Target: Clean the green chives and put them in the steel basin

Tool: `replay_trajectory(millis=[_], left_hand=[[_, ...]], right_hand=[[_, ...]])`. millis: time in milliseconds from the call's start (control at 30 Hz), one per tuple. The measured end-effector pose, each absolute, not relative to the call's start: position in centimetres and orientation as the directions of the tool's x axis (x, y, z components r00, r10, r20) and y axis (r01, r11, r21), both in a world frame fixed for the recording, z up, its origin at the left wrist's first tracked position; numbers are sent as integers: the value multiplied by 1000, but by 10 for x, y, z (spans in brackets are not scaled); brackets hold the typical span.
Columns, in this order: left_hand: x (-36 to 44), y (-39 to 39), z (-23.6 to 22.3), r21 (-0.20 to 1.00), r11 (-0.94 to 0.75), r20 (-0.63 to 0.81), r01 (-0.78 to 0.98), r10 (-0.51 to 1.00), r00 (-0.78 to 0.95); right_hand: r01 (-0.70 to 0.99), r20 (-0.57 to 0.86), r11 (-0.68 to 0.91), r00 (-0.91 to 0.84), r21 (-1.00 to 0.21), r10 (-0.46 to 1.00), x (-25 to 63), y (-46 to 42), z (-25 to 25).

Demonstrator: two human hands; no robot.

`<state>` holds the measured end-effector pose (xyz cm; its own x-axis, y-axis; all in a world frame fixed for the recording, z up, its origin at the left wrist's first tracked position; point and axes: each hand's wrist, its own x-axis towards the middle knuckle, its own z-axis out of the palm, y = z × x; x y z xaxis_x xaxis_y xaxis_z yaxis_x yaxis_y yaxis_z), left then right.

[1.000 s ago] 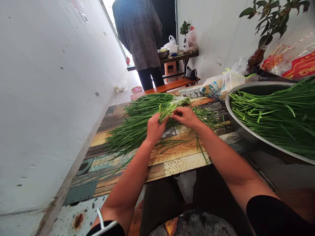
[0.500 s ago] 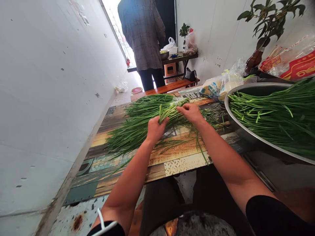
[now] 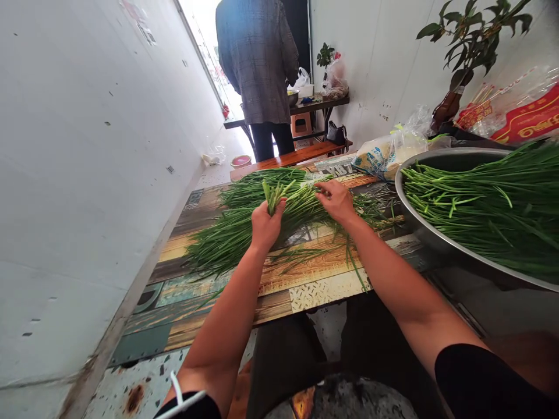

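In the head view, a desk (image 3: 329, 294) topped with a patchwork of printed wood planks and patterned panels runs away from the person, beside a white wall (image 3: 87, 174) on the left. Beyond its far edge are an orange-brown bench (image 3: 301, 156) with a black bag (image 3: 336, 132) and a dark table (image 3: 323, 105), where a person in a grey checked jacket (image 3: 262, 64) stands facing away. On the right, a metal bowl (image 3: 441, 243) holds green stalks, their paler ends toward the left; a clear plastic bag (image 3: 386, 154) lies just behind it, near a leafy plant (image 3: 469, 43).

The pile of long green stalks (image 3: 227, 233) lies across the desk, its long axis slanting from pale ends at the right, by the right hand, to dark leafy tips at the near left. The small bunch (image 3: 273, 198) stands roughly upright, pale ends up and slightly fanned.

The left hand (image 3: 266, 226) is closed around this bunch, whose ends rise above the fist; its lower part is hidden. The right hand (image 3: 336, 201) is apart from it, fingers curled at the pale ends of the pile; whether they grip a stalk, I cannot tell. The pile lies behind and between the hands, spreading left beyond the left hand.
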<state>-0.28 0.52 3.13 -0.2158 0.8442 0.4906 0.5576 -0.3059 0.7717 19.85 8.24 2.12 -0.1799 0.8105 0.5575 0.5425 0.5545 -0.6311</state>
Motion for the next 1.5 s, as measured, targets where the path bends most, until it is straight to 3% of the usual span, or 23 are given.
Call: replay_trajectory(millis=[100, 233, 367, 533, 667, 867, 1000, 1167, 1333, 1500], left_hand=[[-6, 6, 32, 785, -308, 518, 538, 802, -297], [-3, 6, 32, 773, -382, 565, 506, 778, -275], [-3, 8, 28, 811, -396, 539, 431, 792, -287], [-4, 9, 26, 775, -331, 529, 538, 806, -266], [0, 4, 30, 718, -356, 548, 599, 819, -171], [4, 2, 32, 767, -324, 423, 554, 904, -57], [4, 2, 31, 762, -309, 429, 569, 899, -85], [5, 2, 32, 747, -293, 437, 596, 893, -110], [5, 1, 31, 730, -296, 437, 616, 895, -88], [2, 4, 29, 744, -261, 439, 615, 885, -155]], right_hand=[[668, 609, 623, -310, -406, 730, 192, 78, 13], [719, 602, 592, -302, -365, 739, 189, 75, 11], [565, 605, 645, -293, -515, 740, 194, 75, 21], [120, 444, 497, -306, -860, 842, 188, 67, 35], [-117, 353, 333, -329, -936, 876, 181, 57, 43], [-227, 236, 180, -249, -957, 939, 179, 55, 46], [-172, 245, 205, -265, -964, 932, 179, 56, 44], [94, 362, 427, -386, -899, 849, 176, 53, 38], [230, 394, 486, -350, -843, 850, 180, 58, 37], [295, 370, 394, -135, -871, 919, 200, 76, 35]])
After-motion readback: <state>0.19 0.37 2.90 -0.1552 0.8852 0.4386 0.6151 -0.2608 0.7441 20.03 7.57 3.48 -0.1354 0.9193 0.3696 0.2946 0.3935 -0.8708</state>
